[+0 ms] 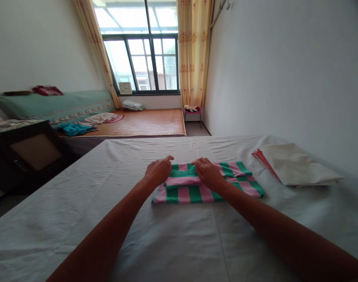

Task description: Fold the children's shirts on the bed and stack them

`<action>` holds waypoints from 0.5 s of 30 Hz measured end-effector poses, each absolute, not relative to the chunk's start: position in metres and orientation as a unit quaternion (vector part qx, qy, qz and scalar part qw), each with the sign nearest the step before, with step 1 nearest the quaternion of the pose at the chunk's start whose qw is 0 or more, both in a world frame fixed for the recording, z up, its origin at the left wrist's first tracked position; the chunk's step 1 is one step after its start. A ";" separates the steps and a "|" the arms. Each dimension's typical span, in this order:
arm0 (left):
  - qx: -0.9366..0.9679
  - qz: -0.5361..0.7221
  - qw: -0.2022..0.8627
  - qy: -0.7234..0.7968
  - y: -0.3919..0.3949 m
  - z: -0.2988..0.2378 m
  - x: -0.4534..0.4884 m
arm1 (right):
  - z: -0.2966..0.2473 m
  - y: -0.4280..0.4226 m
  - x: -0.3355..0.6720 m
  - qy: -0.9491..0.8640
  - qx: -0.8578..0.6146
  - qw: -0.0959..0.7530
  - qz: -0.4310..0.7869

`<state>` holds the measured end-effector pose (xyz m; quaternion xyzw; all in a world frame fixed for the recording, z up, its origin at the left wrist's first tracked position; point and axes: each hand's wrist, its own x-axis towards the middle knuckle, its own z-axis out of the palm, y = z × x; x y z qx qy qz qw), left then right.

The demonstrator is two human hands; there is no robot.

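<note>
A pink-and-green striped garment [193, 194] lies folded into a wide rectangle on the white-sheeted bed, with a narrower folded flap across its left half. My left hand [159, 171] is at the left end of that flap, fingers curled round the cloth and one fingertip raised. At the flap's other end, near the middle of the garment, my right hand [207, 171] has its fingers bent down and closed on the fabric. Both thumbs are largely hidden. Right of my right hand, the garment's far part lies flat in layers.
On the right of the white sheet [79, 196] lies a folded cream cloth [302, 164] with a red edge. Beyond are a mat-covered bed [149, 121] with clothes, a pink stool [192, 111] and a window. A dark cabinet [29, 152] stands left; a wall bounds the right.
</note>
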<state>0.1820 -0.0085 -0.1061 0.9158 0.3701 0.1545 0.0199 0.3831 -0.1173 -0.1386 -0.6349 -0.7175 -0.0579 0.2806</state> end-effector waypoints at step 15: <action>0.961 0.076 0.010 0.267 -0.030 -0.169 0.203 | -0.188 -0.147 0.564 -0.575 -0.804 0.149 -0.001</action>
